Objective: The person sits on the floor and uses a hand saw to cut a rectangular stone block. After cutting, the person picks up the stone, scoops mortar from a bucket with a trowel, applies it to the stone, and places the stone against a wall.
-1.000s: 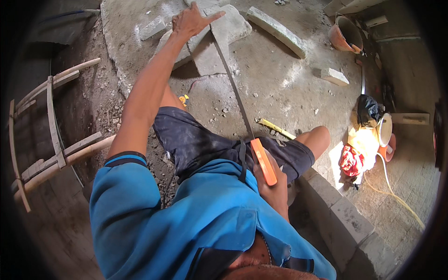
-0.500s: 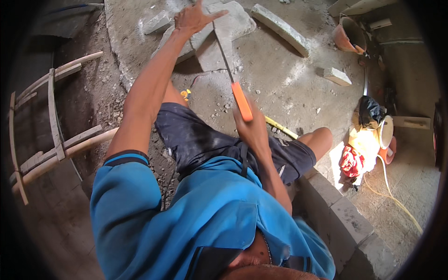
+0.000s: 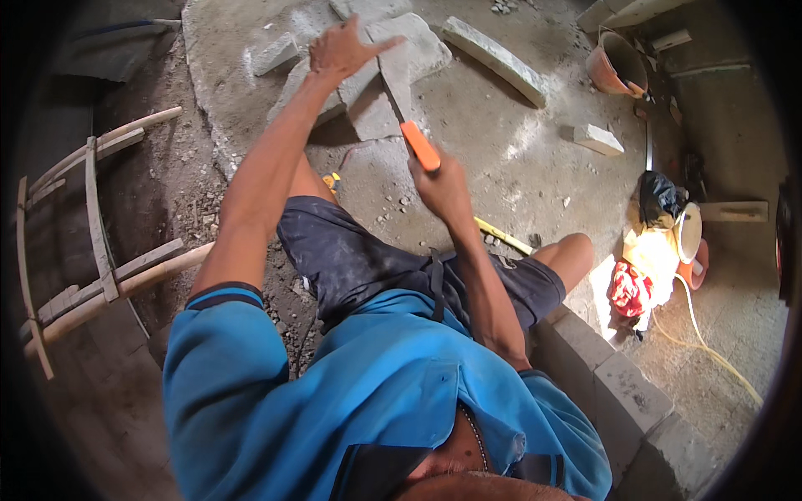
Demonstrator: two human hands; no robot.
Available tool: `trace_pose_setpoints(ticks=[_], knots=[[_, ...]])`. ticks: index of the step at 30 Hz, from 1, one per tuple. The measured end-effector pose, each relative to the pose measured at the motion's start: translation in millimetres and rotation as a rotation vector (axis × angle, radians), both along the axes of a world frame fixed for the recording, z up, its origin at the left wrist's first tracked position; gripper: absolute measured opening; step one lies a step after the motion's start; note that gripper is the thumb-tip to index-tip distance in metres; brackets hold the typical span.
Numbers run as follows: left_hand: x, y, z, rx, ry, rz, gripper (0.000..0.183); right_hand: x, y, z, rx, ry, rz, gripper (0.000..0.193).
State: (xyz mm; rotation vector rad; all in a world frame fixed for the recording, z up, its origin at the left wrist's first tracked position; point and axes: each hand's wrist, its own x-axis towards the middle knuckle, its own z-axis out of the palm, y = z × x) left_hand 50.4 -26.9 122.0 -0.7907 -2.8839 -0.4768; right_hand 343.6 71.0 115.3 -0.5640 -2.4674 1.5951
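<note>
Right hand [image 3: 440, 184] is wrapped around the orange handle [image 3: 420, 145] of a handsaw [image 3: 391, 93], out in front of the person's lap. Its narrow dark blade runs away from the person, across a pale, irregular slab [image 3: 426, 46] on the ground. The left hand [image 3: 341, 52] grasps nothing; it is spread over the slab's left side, thumb stretched out toward the right, near the blade. Whether it presses down, I cannot tell.

Close by lie a small pale block [image 3: 276, 55] to the left and a long pale bar [image 3: 494, 60] to the right, with another short block [image 3: 598, 139] nearer the person. A yellow stick-like object [image 3: 504, 235] rests beside the right knee.

The person wears a blue shirt [image 3: 376, 359] and dark shorts [image 3: 359, 242]. Farther left stands a ladder-like wooden frame [image 3: 102, 225]. On the far right are a tilted bucket [image 3: 616, 67], a black bag [image 3: 659, 200], a red-and-white bundle [image 3: 631, 288] and a pale yellow hose [image 3: 710, 352]. Grey blocks [image 3: 631, 397] form a row at lower right.
</note>
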Motion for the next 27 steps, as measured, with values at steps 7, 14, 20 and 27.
trace_pose_setpoints(ticks=[7, 14, 20, 27], knots=[[-23, -4, -7, -0.021, -0.083, 0.067, 0.121, 181, -6, 91, -0.07, -0.24, -0.002, 0.047], [6, 19, -4, -0.028, -0.068, 0.001, 0.117, 14, 10, 9, -0.05, -0.137, -0.006, 0.035], [0, 13, 6, -0.097, -0.051, 0.019, 0.118, 22, -11, 0, 0.0, 0.074, -0.036, 0.043], [-23, 1, -10, -0.012, -0.046, 0.058, 0.124, 186, -2, 99, -0.08, -0.233, -0.02, 0.046]])
